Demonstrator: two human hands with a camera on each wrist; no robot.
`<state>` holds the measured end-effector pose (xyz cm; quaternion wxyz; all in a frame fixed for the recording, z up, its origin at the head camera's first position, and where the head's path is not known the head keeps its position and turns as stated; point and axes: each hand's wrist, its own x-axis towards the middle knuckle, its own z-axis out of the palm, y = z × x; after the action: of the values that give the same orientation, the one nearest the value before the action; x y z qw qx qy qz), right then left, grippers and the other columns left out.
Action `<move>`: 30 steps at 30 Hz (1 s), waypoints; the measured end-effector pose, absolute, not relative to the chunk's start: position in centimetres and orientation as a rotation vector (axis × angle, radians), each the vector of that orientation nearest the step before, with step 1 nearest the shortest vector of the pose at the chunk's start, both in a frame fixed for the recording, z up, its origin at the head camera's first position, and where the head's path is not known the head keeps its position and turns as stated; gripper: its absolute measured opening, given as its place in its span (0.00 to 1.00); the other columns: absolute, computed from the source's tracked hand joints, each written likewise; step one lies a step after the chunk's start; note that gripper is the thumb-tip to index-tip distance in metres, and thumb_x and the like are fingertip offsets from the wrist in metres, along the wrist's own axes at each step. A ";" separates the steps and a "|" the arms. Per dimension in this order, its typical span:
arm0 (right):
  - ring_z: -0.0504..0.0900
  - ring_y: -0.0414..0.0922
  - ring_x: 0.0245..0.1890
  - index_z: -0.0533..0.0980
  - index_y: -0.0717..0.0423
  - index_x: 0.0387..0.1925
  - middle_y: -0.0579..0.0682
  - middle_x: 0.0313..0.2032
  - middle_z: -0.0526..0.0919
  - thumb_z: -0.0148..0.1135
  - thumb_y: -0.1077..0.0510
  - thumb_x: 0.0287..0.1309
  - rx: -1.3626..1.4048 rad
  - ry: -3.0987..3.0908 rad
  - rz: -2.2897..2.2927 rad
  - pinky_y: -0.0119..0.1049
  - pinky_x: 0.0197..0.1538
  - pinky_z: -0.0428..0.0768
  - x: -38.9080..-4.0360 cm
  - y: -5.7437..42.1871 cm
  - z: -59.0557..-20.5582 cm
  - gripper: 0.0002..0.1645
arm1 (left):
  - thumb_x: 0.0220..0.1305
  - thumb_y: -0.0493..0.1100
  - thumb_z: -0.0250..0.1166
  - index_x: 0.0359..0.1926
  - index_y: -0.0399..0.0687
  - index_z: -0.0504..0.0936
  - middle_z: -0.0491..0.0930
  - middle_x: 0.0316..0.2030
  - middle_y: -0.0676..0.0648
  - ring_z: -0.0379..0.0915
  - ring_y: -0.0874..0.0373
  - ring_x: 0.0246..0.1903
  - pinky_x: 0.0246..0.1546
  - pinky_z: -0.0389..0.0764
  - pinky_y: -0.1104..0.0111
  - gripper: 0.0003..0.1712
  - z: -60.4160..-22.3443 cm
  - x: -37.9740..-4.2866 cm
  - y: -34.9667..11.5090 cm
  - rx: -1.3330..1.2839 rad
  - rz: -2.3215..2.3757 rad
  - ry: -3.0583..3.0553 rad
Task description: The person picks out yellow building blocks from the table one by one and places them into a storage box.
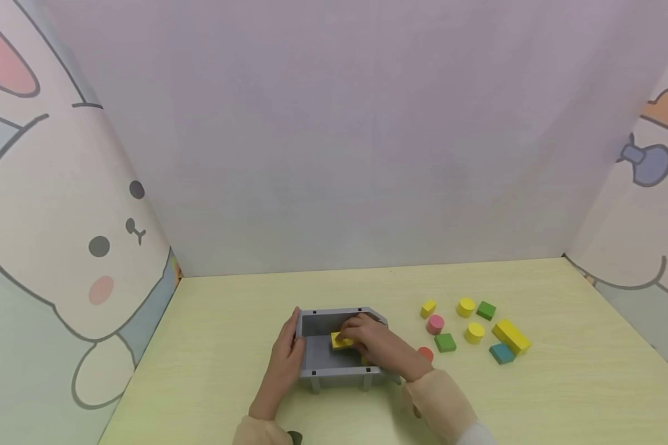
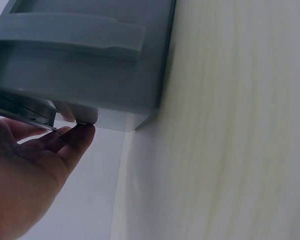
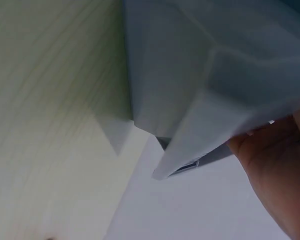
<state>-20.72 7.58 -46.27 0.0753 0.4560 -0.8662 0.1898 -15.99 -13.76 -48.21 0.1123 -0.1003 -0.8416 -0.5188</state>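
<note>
A grey plastic bin [image 1: 339, 373] stands on the table with its sloped open front to the right. My left hand [image 1: 286, 355] grips its left end wall, thumb near the rim; the left wrist view shows the bent fingers [image 2: 75, 145] against that end. Inside the bin, my right hand [image 1: 374, 341] holds a yellow block [image 1: 339, 341] by its right part, low over the bin floor. Part of another yellow piece [image 1: 364, 360] shows beneath this hand. The bin wall [image 3: 160, 75] hides the right fingertips in the right wrist view.
Right of the bin lie loose blocks: yellow cylinders [image 1: 474, 333], green blocks [image 1: 445, 342], a pink cylinder [image 1: 435, 324], a long yellow block [image 1: 511, 336], a teal block [image 1: 502, 353] and a red piece [image 1: 425, 354] partly behind the right forearm. A pale wall [image 1: 367, 154] closes the table's back.
</note>
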 end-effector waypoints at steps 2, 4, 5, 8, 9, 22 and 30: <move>0.73 0.42 0.45 0.80 0.49 0.40 0.44 0.42 0.81 0.60 0.71 0.47 1.358 -2.632 0.563 0.38 0.48 0.78 -20.8 7.6 -46.4 0.19 | 0.65 0.31 0.44 0.68 0.39 0.51 0.57 0.66 0.34 0.50 0.44 0.64 0.61 0.60 0.44 0.31 -48.2 -16.0 -13.8 -0.293 -1.520 -2.472; 0.73 0.42 0.45 0.80 0.49 0.40 0.44 0.42 0.81 0.60 0.71 0.48 1.352 -2.660 0.557 0.38 0.48 0.78 -20.9 7.5 -46.6 0.19 | 0.65 0.31 0.44 0.68 0.39 0.51 0.57 0.66 0.34 0.50 0.44 0.64 0.61 0.60 0.44 0.31 -48.3 -16.1 -13.8 -0.295 -1.511 -2.475; 0.73 0.42 0.46 0.80 0.49 0.40 0.44 0.42 0.81 0.60 0.70 0.48 1.349 -2.671 0.552 0.38 0.49 0.78 -20.9 7.5 -46.6 0.19 | 0.65 0.31 0.44 0.68 0.39 0.51 0.57 0.66 0.34 0.50 0.44 0.64 0.61 0.60 0.44 0.30 -48.4 -16.1 -13.8 -0.298 -1.507 -2.476; 0.73 0.42 0.46 0.80 0.49 0.40 0.43 0.42 0.81 0.60 0.70 0.48 1.345 -2.690 0.553 0.38 0.49 0.78 -20.9 7.6 -46.8 0.18 | 0.65 0.31 0.43 0.68 0.39 0.51 0.57 0.66 0.34 0.49 0.44 0.65 0.61 0.59 0.44 0.30 -48.4 -16.2 -13.8 -0.303 -1.506 -2.481; 0.73 0.42 0.46 0.80 0.49 0.40 0.44 0.42 0.81 0.60 0.69 0.49 1.344 -2.693 0.558 0.39 0.49 0.78 -20.9 7.6 -46.8 0.18 | 0.65 0.31 0.43 0.68 0.39 0.51 0.57 0.66 0.34 0.49 0.44 0.65 0.61 0.59 0.44 0.30 -48.4 -16.2 -13.8 -0.302 -1.510 -2.482; 0.76 0.43 0.44 0.81 0.51 0.38 0.46 0.40 0.83 0.61 0.69 0.47 1.333 -2.711 0.520 0.40 0.48 0.79 -21.1 7.0 -47.1 0.16 | 0.64 0.31 0.43 0.68 0.37 0.51 0.56 0.66 0.34 0.49 0.44 0.65 0.61 0.59 0.44 0.30 -48.1 -16.0 -13.7 -0.291 -1.514 -2.483; 0.77 0.42 0.42 0.82 0.52 0.36 0.45 0.38 0.84 0.63 0.70 0.44 1.299 -2.769 0.513 0.40 0.47 0.80 -21.3 6.5 -47.1 0.16 | 0.64 0.31 0.43 0.68 0.38 0.51 0.56 0.66 0.34 0.49 0.44 0.65 0.61 0.59 0.44 0.31 -48.1 -16.0 -13.7 -0.287 -1.514 -2.481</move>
<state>-21.28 6.49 -47.09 0.0203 0.4188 -0.8926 0.1655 -15.98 -13.74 -48.13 0.1102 -0.0976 -0.8443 -0.5153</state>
